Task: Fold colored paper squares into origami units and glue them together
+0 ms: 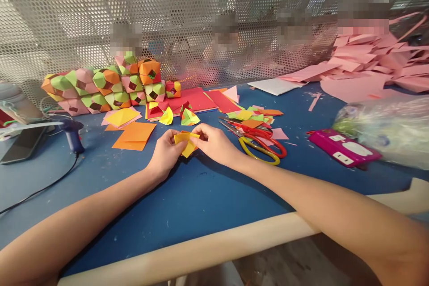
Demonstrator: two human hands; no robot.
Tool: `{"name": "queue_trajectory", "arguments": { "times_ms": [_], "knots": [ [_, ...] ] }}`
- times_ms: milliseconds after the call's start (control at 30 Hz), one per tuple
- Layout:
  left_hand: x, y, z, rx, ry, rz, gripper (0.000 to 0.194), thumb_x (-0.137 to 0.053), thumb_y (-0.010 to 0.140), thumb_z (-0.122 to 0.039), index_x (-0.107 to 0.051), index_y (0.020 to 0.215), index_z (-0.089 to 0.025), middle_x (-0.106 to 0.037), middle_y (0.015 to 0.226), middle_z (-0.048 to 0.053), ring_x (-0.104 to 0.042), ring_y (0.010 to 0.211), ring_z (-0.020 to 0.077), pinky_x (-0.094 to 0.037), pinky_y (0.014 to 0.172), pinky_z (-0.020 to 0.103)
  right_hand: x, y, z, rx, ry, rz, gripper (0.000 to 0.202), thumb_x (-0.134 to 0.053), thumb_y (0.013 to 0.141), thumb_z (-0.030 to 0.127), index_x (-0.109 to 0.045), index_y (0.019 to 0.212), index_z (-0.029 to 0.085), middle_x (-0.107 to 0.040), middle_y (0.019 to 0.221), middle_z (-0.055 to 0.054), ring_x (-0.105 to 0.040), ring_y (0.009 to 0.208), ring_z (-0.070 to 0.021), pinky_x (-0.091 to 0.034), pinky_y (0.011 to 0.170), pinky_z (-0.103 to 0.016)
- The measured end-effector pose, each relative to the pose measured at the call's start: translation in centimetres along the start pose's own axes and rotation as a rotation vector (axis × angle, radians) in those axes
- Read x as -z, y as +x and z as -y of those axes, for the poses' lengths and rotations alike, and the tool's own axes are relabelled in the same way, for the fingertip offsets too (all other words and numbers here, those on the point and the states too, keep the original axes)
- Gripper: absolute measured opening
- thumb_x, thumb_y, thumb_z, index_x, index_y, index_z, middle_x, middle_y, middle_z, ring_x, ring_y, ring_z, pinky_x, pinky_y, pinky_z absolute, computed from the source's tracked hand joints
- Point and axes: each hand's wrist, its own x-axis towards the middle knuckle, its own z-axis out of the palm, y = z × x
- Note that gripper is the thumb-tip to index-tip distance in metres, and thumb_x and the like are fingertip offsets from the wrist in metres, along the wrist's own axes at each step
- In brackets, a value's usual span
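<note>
Both hands are pinched onto the same small piece: the left hand [166, 152] grips one side of the folded yellow paper [187, 142] and the right hand [214, 143] nips the other with fingertips, holding it just above the blue tabletop [187, 201]. That paper looks feather-light and thin, easy to crease or crush, so I'd judge the edges and corners the safest hold, with light pressure. Just beside the right hand lie the scissors [258, 143]; orange sheets [134, 136] sit near the left, and a row of folded paper cubes [110, 85] stands farther back.
</note>
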Motion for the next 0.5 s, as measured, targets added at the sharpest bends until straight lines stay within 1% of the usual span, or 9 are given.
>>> {"name": "queue_trajectory", "arguments": {
  "times_ms": [67, 200, 300, 400, 500],
  "knots": [
    [0.0, -0.1, 0.0, 0.011, -0.006, 0.014, 0.017, -0.062, 0.071, -0.023, -0.051, 0.083, -0.018, -0.054, 0.066, -0.004, -0.05, 0.055, 0.0088, -0.039, 0.052, 0.02, -0.1, 0.0, 0.0, 0.019, -0.023, -0.014, 0.011, -0.053, 0.082, 0.027, -0.055, 0.077, 0.017, -0.061, 0.07, -0.001, -0.055, 0.06, -0.0119, -0.045, 0.058, -0.025],
    [0.0, -0.2, -0.1, 0.021, -0.008, 0.027, 0.016, -0.061, 0.071, -0.024, -0.055, 0.085, -0.017, -0.054, 0.064, -0.004, -0.048, 0.055, 0.0087, -0.036, 0.051, 0.019, 0.2, -0.1, 0.2, 0.122, -0.106, -0.109, 0.007, -0.057, 0.079, 0.025, -0.056, 0.08, 0.018, -0.063, 0.075, -0.002, -0.055, 0.062, -0.0125, -0.045, 0.061, -0.026],
    [0.1, -0.2, -0.2, 0.019, -0.013, 0.019, 0.016, -0.062, 0.071, -0.024, -0.057, 0.084, -0.017, -0.054, 0.063, -0.004, -0.048, 0.054, 0.0089, -0.036, 0.051, 0.02, 0.5, -0.1, 0.4, 0.185, -0.164, -0.156, 0.006, -0.058, 0.079, 0.024, -0.055, 0.077, 0.019, -0.061, 0.072, -0.001, -0.054, 0.062, -0.0126, -0.045, 0.061, -0.026],
    [0.0, -0.1, -0.2, 0.017, -0.02, 0.024, 0.017, -0.061, 0.071, -0.024, -0.058, 0.085, -0.016, -0.055, 0.063, -0.004, -0.049, 0.054, 0.0091, -0.037, 0.051, 0.02, 0.9, 0.0, 0.6, 0.263, -0.216, -0.158, 0.011, -0.055, 0.082, 0.021, -0.055, 0.072, 0.019, -0.058, 0.072, -0.002, -0.054, 0.065, -0.0132, -0.044, 0.063, -0.026],
    [0.0, -0.1, -0.2, 0.014, -0.02, 0.033, 0.019, -0.061, 0.071, -0.024, -0.059, 0.087, -0.016, -0.057, 0.065, -0.003, -0.051, 0.055, 0.0097, -0.04, 0.053, 0.021, 1.2, 0.1, 0.5, 0.306, -0.214, -0.143, 0.012, -0.055, 0.082, 0.018, -0.058, 0.071, 0.018, -0.058, 0.074, -0.002, -0.055, 0.068, -0.0138, -0.044, 0.064, -0.025]
  ]
}}
